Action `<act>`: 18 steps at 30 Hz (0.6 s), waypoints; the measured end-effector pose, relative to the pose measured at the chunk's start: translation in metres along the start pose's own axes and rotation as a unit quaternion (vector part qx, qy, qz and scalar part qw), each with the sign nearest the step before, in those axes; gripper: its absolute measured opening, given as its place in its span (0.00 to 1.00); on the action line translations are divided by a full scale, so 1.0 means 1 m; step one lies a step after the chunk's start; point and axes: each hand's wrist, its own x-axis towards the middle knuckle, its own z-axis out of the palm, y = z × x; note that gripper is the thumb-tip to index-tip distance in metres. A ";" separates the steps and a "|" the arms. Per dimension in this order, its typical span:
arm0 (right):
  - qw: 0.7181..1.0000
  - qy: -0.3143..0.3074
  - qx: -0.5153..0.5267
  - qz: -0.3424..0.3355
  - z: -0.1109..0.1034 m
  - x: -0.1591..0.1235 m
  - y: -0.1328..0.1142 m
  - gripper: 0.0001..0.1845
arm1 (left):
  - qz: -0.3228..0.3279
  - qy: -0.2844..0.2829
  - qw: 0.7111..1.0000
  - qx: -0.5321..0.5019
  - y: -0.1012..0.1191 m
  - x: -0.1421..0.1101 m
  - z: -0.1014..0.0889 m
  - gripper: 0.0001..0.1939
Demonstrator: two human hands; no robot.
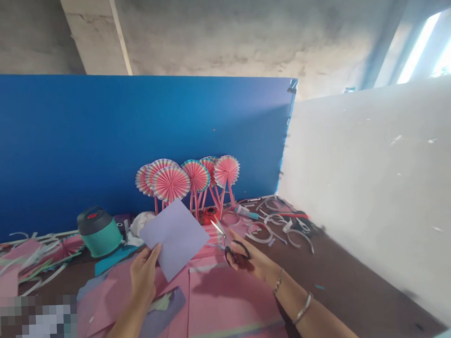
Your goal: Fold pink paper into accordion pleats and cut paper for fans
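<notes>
My left hand (143, 271) pinches a lavender sheet of paper (178, 237) by its left edge, thumb on top. The sheet is held up at a tilt, one corner pointing away from me. In my right hand (253, 259) is a pair of scissors (228, 243) with black handles, the fingers at the loops. Its metal blades point up and left, close to the paper's right corner. Whether the blades touch the paper I cannot tell. Beneath both hands lie pink paper sheets (230, 297), with purple and pale green pieces among them.
Several pink pleated paper fans (171, 182) lean against the blue partition (98, 129). A teal and black container (100, 232) stands at left beside crumpled white material (142, 223). Paper strips (260, 232) curl at right near a glue tube (247, 212). A white wall (374, 183) bounds the right side.
</notes>
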 end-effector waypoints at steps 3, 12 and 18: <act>0.999 -0.035 0.001 -0.026 0.000 -0.004 -0.003 0.20 | 0.011 -0.001 1.000 0.008 0.004 -0.003 0.001 0.24; 0.999 0.008 -0.034 0.004 0.000 0.000 -0.002 0.20 | 0.025 0.021 0.999 0.040 0.017 -0.011 0.004 0.21; 0.998 0.001 -0.059 0.012 0.009 -0.005 -0.005 0.28 | -0.008 0.013 1.000 0.018 0.015 -0.010 0.004 0.19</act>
